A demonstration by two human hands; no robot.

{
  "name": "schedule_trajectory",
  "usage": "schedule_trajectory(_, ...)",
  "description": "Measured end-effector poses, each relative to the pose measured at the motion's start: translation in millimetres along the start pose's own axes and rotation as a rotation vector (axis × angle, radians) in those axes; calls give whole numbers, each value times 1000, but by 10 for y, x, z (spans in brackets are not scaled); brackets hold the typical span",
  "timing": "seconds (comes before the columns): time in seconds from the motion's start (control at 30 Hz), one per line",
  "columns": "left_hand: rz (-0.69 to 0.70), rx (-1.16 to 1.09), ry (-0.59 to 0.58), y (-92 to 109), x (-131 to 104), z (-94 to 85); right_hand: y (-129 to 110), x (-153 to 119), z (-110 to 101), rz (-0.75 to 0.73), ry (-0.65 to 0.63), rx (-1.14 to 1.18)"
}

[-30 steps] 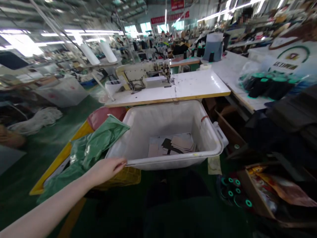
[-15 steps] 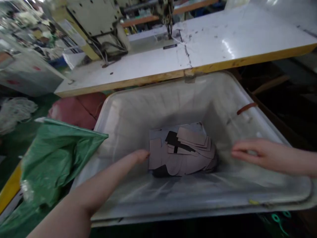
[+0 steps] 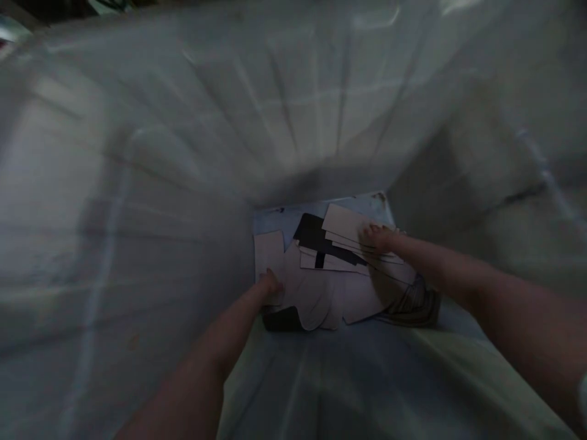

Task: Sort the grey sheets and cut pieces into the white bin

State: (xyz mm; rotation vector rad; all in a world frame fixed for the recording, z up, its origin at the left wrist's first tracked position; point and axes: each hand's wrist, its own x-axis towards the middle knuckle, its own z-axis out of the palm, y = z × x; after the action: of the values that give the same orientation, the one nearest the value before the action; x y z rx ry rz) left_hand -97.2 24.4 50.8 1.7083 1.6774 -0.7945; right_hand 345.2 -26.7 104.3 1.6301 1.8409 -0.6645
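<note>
Movement since the earlier frame: left hand (image 3: 270, 284) and right hand (image 3: 376, 238) lowered deep into the bin (image 3: 293, 140), down to the cut pieces (image 3: 316, 290)
Cut pieces, location: bottom of the bin, overlapping in a loose heap
Cut pieces, appearance: flat, mostly pale pinkish; one dark piece (image 3: 312, 233) near the centre
Left grip: fingers at a pale rectangle (image 3: 269, 249); grasp cannot be told
Right grip: fingers on the upper right stack (image 3: 343, 221); grasp cannot be told
Obstruction: right forearm (image 3: 481, 287) crosses above the heap's right side
Surround: steep ribbed grey walls

Head camera close above bin (image 3: 293, 140), facing steeply down.
</note>
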Motion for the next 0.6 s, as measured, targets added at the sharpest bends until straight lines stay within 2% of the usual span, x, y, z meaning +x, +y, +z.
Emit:
schedule_trajectory(0.13, -138, 4, -10, 20, 212, 279, -61, 311, 419, 98, 16, 21)
schedule_trajectory(0.23, -131, -10, -28, 4, 271, 463, -56, 408, 629, 142, 35, 49)
schedule_trajectory(0.33, -86, -12, -46, -30, 254, 621, -56, 393, 791, 150, 72, 68)
schedule_trajectory(0.43, -47, -3, -40, -59, 219, 688, -93, 315, 898, 134, 110, 86)
schedule_trajectory(0.6, 10, 18, -1, -61, 210, 650, -119, 252, 915, 146, 152, 152)
